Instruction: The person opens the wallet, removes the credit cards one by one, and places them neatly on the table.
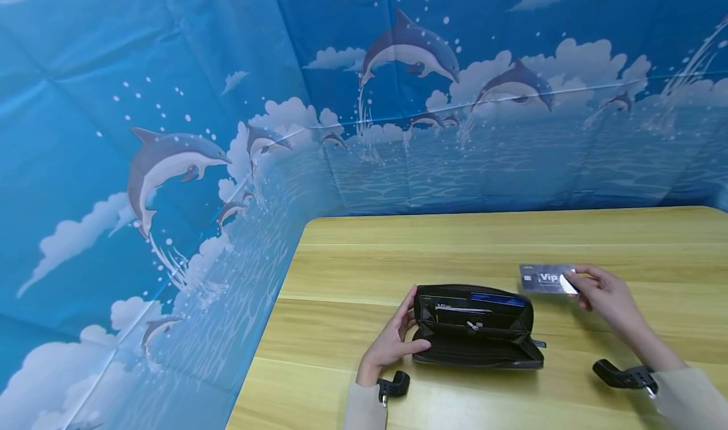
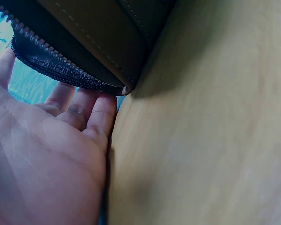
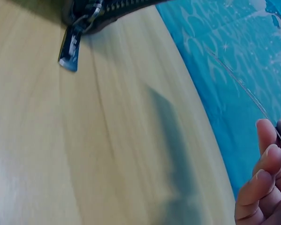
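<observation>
Card (image 1: pixel 537 279) held clear of bench (image 1: pixel 352 259), just beyond wallet's (image 1: pixel 474 352) far right corner, long axis roughly parallel to wallet's. Right hand (image 1: pixel 605 294), nearer, pinches card's right end, thumb against fingers; wallet lies left and nearward. Left hand (image 1: pixel 392 340) grips wallet's left end, thumb and fingers spread. Wallet gapes; blue card (image 1: pixel 498 300) inside.
</observation>
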